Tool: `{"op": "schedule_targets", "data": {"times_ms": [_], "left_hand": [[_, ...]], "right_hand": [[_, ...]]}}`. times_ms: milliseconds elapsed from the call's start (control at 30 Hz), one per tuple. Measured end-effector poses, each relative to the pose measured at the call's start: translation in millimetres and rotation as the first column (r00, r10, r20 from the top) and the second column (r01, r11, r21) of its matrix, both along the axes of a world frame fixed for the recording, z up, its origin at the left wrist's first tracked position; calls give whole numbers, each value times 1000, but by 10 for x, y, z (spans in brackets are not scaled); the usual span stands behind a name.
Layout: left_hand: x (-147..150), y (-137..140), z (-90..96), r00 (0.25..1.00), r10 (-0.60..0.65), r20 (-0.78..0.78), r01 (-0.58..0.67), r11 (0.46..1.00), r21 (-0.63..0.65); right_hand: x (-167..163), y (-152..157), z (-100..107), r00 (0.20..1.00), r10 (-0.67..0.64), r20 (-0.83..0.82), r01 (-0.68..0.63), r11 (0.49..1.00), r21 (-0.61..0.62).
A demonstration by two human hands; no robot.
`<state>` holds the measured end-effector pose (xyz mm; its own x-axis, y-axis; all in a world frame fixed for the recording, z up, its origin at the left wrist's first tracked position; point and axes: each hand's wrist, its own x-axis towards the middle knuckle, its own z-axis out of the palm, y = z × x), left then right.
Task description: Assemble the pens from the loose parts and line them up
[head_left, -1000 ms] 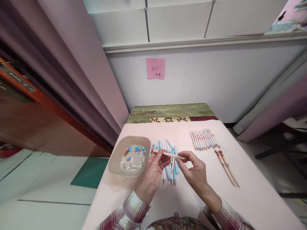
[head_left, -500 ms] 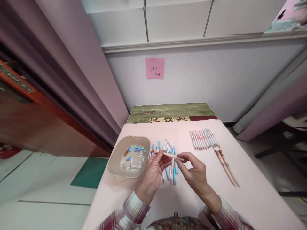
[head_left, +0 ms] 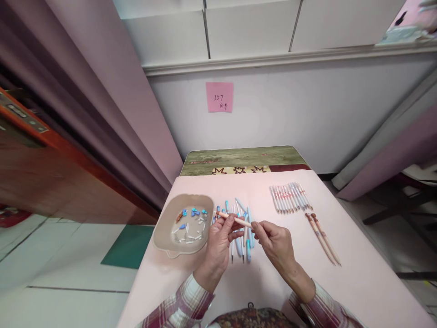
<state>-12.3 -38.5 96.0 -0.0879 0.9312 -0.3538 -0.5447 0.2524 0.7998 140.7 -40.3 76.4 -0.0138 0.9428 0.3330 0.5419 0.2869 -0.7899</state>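
Note:
Between both hands lies a cream pen (head_left: 243,222) with a brown end at its left, held almost level above the table. My left hand (head_left: 220,239) is closed around its brown-ended half, thumb on top. My right hand (head_left: 276,241) pinches the other end with thumb and forefinger; the very tip is hidden by the fingers. Beneath them a loose pile of blue and white pen parts (head_left: 248,250) is spread on the table. To the left is a beige basin (head_left: 160,228) containing small blue, brown, white and clear pieces.
A row of slim pens (head_left: 290,198) lies at the back right of the pink-covered table (head_left: 273,291). Two brown-topped cream pens (head_left: 322,239) lie side by side in front of it. A pink note (head_left: 219,97) is stuck on the wall.
My right hand has shifted slightly left along the pen, and its thumb and forefinger have changed their pinch. My left hand has stayed nearly in place. The basin and laid-out pens have not moved.

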Motion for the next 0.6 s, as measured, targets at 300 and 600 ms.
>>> {"op": "schedule_targets", "data": {"times_ms": [300,600], "left_hand": [[-40,34,-40,999,39,-23,-40,999,-11],[-52,36,-61,998,14,-64,-14,1000,5]], "right_hand": [[-31,-5,26,997,53,-62,-51,998,36],[11,1,-6,999,51,12,-51,997,-58]]}}
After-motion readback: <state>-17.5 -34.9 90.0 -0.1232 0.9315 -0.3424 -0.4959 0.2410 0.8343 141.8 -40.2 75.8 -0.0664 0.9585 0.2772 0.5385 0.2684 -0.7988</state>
